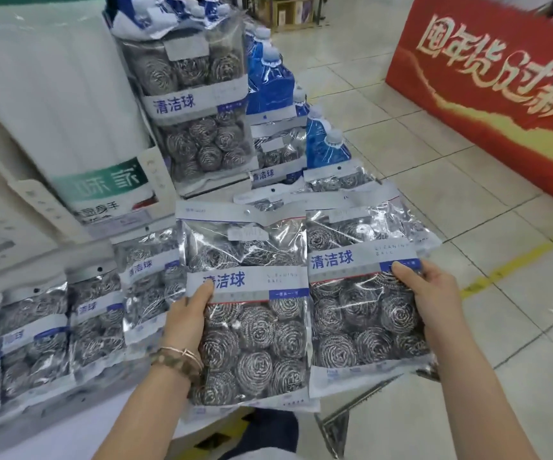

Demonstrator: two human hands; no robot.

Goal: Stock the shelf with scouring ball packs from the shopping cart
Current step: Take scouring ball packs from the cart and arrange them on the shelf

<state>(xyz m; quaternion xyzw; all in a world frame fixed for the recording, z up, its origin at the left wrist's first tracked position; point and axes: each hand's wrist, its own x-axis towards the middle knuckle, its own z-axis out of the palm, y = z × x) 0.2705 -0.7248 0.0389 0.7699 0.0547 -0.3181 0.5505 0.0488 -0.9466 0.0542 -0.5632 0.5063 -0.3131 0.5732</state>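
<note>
So the left hand (188,313) is gripping one scouring ball pack (252,327), thumb across the label and the other fingers hidden behind it. The right hand (434,293) is gripping the second pack (361,310) by its right edge the same way, with both packs held up edge to edge between the two thumbs. Just left of the left-hand fingers there's a row of packs (95,313) standing on the shelf (36,426), blue bottles (272,84) are up beyond the fingertips, and a red banner (487,78) sits well past the right thumb.
</note>
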